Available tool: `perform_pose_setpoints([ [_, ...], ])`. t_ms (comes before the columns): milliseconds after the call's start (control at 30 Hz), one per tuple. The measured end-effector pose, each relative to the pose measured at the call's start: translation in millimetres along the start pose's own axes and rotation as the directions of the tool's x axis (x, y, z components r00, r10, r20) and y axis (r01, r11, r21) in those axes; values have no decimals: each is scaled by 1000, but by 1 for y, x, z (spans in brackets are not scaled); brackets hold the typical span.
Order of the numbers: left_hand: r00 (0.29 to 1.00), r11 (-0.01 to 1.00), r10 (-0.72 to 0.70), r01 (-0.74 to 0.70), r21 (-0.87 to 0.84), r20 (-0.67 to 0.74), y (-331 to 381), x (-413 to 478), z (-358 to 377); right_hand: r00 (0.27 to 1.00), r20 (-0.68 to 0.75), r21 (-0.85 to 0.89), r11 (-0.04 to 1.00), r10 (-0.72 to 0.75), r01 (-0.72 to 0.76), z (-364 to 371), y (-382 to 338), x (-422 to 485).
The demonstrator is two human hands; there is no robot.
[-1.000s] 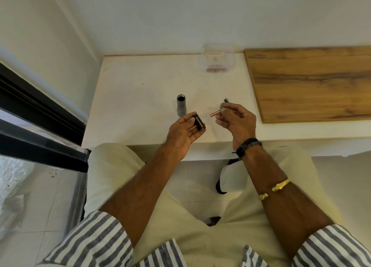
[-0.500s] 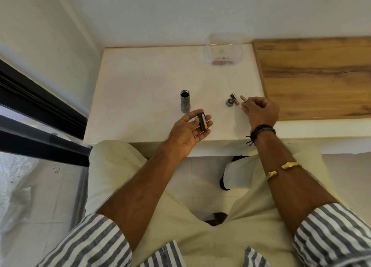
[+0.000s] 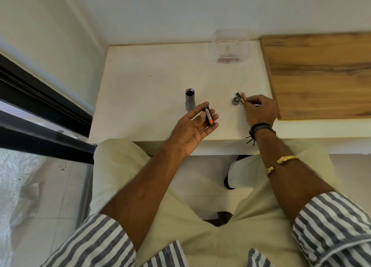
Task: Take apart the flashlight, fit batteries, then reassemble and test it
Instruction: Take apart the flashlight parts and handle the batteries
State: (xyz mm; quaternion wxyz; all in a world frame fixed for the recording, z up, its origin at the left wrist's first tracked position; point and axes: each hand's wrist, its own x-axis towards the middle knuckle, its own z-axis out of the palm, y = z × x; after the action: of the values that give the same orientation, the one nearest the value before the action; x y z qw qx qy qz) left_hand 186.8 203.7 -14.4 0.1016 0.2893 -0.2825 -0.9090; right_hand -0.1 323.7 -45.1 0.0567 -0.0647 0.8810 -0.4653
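The grey flashlight body stands upright on the white table, its open end up. My left hand is palm up just in front of it and cradles a black battery holder with an orange-and-white battery in it, thumb and fingers curled round it. To the right, the flashlight's round end cap lies on the table. My right hand pinches a copper-coloured battery at its fingertips, right beside the cap.
A clear plastic container with a small brownish item inside stands at the back of the table. A wooden board lies on the right. A black window frame runs along the left. My knees sit under the front edge.
My right hand has moved away from the left hand to the right, carrying the copper-coloured battery to the end cap. The left hand has opened palm up, showing the holder.
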Motion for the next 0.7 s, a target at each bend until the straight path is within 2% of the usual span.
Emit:
perform_pose_setpoints([
  [267,999,997,29,-31,64,26,2,-4,-2,999,-19,31,999,-34,34,-9,-9,-10],
  [367,999,995,42,-42,91,2,2,-5,-2,991,73,123,987,-110,101,-18,-23,-23],
  [433,999,993,47,-44,111,-16,2,-6,-2,951,224,156,971,-213,181,-24,-31,-35],
  [533,997,988,56,-49,149,-47,3,-7,-3,820,422,133,921,-387,366,-31,-39,-56],
  [600,996,984,57,-45,174,-69,2,-9,-3,753,482,112,884,-448,454,-33,-41,-68],
  [700,994,975,57,-36,219,-92,1,-11,-4,719,506,91,859,-475,503,-33,-44,-80],
])
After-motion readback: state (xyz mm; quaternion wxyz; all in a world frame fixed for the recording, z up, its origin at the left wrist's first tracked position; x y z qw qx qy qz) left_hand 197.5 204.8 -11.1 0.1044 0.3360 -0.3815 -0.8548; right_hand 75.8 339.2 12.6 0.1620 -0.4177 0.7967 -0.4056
